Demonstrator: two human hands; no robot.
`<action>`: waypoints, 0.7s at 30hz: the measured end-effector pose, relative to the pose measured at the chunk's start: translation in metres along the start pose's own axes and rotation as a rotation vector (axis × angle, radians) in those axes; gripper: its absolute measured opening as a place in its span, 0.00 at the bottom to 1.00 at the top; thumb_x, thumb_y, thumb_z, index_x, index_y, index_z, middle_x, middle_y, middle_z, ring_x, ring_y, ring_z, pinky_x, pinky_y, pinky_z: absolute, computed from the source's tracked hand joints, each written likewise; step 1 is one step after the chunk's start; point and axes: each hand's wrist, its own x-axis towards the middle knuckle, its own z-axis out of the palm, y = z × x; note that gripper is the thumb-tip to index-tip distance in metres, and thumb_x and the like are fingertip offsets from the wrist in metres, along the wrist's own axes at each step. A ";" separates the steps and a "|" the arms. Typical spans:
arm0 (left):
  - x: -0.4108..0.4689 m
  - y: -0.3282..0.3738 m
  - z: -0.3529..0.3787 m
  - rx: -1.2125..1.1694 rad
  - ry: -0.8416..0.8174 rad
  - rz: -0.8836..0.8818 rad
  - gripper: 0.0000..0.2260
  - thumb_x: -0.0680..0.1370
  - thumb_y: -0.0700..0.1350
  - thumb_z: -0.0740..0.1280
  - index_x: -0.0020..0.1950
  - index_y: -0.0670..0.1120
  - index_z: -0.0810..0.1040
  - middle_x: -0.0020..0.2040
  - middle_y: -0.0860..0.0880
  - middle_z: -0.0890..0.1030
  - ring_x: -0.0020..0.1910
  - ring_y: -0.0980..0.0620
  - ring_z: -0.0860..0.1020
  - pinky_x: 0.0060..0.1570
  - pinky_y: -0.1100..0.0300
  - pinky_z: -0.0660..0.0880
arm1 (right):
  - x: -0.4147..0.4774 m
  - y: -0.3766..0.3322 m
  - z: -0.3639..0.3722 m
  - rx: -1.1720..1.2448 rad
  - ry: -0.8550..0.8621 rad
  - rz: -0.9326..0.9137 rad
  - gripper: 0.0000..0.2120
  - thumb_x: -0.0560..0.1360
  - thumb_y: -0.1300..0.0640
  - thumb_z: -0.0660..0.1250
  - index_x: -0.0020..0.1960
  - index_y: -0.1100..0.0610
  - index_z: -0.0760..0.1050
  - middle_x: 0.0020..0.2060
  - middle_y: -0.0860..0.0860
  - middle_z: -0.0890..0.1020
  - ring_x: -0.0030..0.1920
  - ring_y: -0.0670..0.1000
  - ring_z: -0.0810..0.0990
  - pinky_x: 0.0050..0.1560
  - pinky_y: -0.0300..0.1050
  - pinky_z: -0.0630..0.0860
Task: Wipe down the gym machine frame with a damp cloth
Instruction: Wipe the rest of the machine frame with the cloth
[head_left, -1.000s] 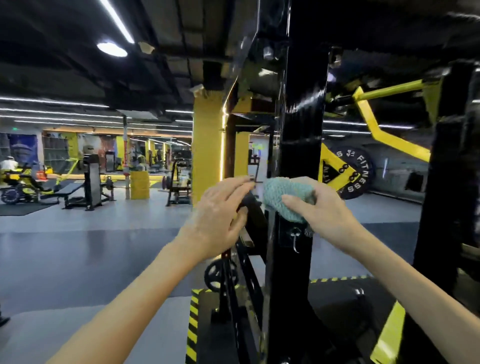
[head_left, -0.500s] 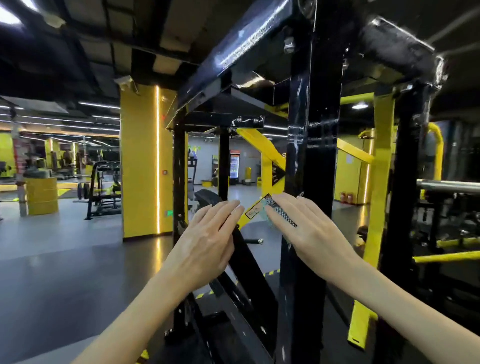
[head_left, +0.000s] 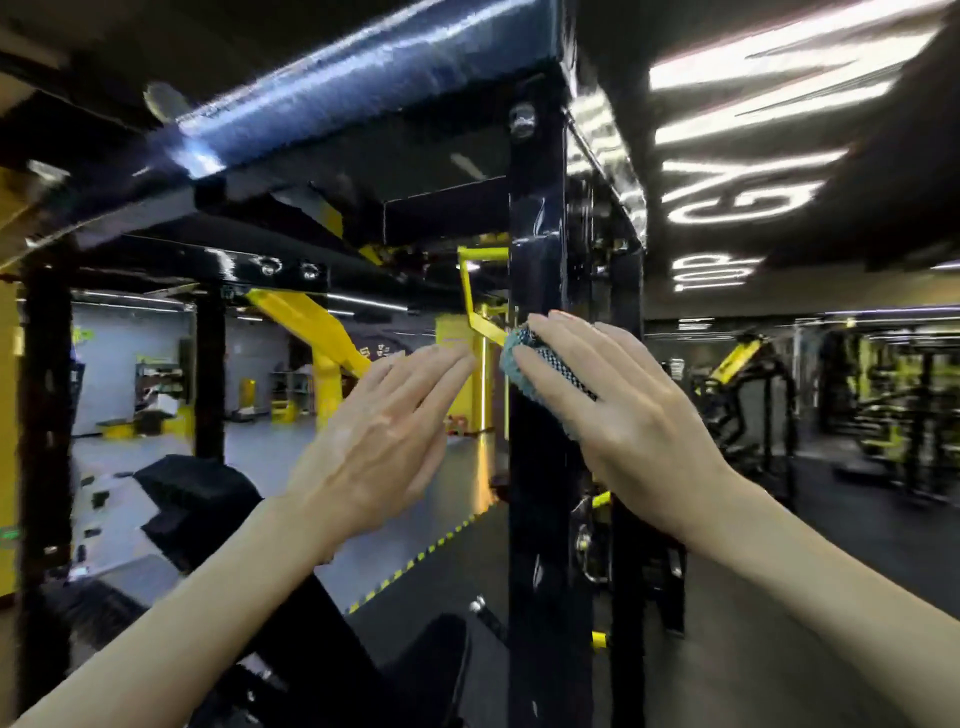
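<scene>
A glossy black upright post of the gym machine frame rises in front of me and joins a black top beam overhead. My right hand presses a teal cloth flat against the post at about chest height, fingers straight over the cloth. Only the cloth's left edge and a patterned strip between my fingers show. My left hand hovers just left of the post with straight fingers, holding nothing and touching nothing I can see.
A black padded bench lies low on the left inside the frame. Yellow machine arms stand behind the post. A second black upright stands right behind it. More machines fill the dim right side. Hazard tape marks the floor.
The view has swung right and upward, bringing the top beam overhead. My right hand with the cloth has stayed on the post, the cloth's edge now showing. My left hand stays raised beside it.
</scene>
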 end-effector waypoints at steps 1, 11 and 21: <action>0.011 -0.004 0.003 -0.018 0.036 0.015 0.25 0.76 0.40 0.60 0.73 0.35 0.68 0.73 0.38 0.70 0.70 0.40 0.71 0.65 0.41 0.71 | 0.009 0.007 -0.003 -0.045 0.002 0.006 0.13 0.81 0.68 0.59 0.64 0.67 0.76 0.64 0.65 0.76 0.65 0.64 0.75 0.64 0.58 0.72; 0.092 -0.063 0.010 -0.092 0.223 0.206 0.28 0.77 0.43 0.59 0.76 0.35 0.63 0.76 0.38 0.65 0.75 0.41 0.65 0.71 0.42 0.65 | 0.103 0.037 0.002 -0.449 -0.090 0.015 0.16 0.76 0.71 0.66 0.64 0.68 0.75 0.61 0.65 0.78 0.63 0.64 0.76 0.65 0.56 0.72; 0.097 -0.105 0.011 -0.093 0.327 0.225 0.29 0.77 0.46 0.51 0.77 0.36 0.63 0.78 0.40 0.63 0.76 0.43 0.63 0.73 0.46 0.60 | 0.107 0.005 0.008 -0.357 -0.356 0.275 0.25 0.78 0.57 0.60 0.72 0.67 0.67 0.70 0.64 0.69 0.72 0.60 0.66 0.75 0.45 0.55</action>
